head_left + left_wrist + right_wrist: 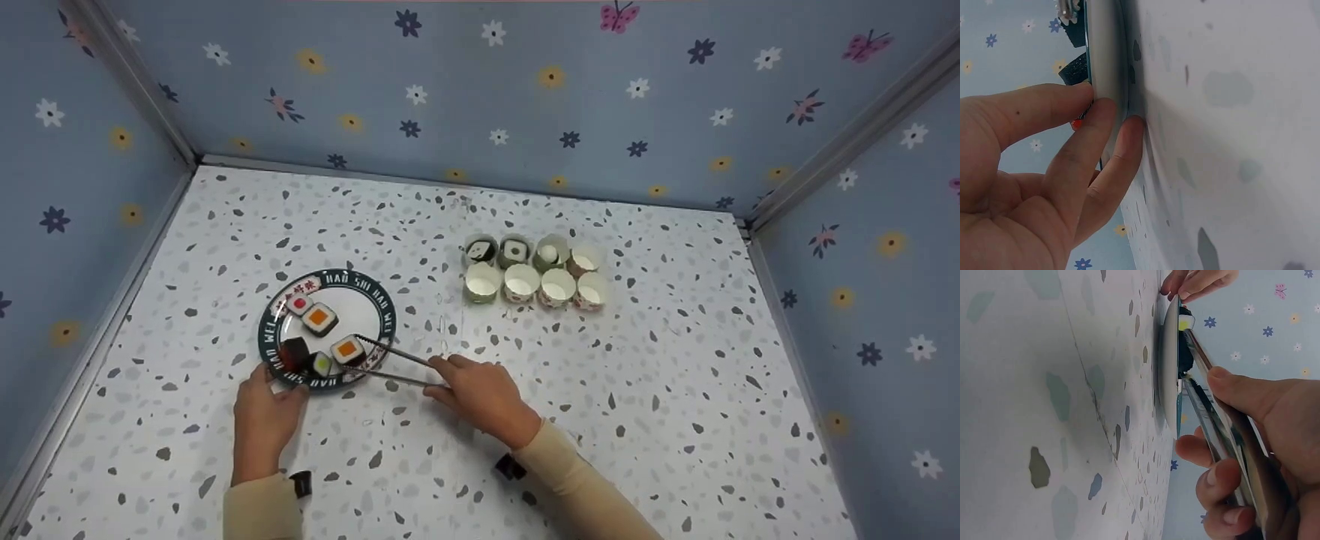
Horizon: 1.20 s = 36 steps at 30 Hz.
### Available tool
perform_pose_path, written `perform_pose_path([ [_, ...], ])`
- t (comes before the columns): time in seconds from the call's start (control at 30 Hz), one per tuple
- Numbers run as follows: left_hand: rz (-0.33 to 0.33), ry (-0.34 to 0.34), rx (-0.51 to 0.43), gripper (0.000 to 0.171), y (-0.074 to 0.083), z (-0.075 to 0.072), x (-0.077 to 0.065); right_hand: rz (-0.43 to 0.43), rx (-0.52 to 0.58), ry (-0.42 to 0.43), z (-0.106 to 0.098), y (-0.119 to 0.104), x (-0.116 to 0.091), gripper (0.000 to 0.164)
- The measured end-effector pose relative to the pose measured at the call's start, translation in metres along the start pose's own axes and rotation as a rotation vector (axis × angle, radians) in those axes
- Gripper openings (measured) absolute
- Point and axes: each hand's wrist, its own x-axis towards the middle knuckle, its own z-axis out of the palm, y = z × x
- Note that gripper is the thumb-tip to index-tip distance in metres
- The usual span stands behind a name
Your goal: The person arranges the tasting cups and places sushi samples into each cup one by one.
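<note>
Speckled white table [675,352], blue flower-print walls [465,82] on three sides. Left hand [270,412]: grip pinching edge of plate [356,302], table's left. Right hand [484,394]: grip round tongs [1261,481], tips astride orange-centred sushi [348,349].

Round plate [354,304], white centre, dark green lettered rim, lies flat at left on the speckled table [600,390], left hand [268,412] at its near edge. On it: red-centred roll [300,303] beside squarish orange-centred roll [320,319]; nearer, dark piece [298,351] and small green-centred roll [322,364]. Metal tongs [397,352], gripped by the right hand [484,397], bracket a second orange-centred roll [347,350]; contact unclear.
</note>
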Motion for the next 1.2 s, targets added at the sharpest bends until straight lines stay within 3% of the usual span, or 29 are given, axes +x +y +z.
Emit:
perform_pose_path([
  [0.3,-0.015,-0.008,0.002,0.069,0.000,0.000,0.000,0.067,0.011,0.077,-0.015,0.019,-0.007,0.044],
  [0.7,-0.010,-0.008,0.003,0.069,-0.001,-0.003,-0.001,0.183,-0.046,0.296,-0.052,0.077,-0.033,0.044],
  [0.93,-0.033,-0.022,0.006,0.072,0.000,-0.001,0.001,0.335,-0.044,0.321,-0.075,0.112,-0.056,0.044],
  [1.2,-0.034,-0.014,0.010,0.071,0.001,-0.001,0.000,0.444,-0.085,0.357,-0.093,0.155,-0.083,0.039],
])
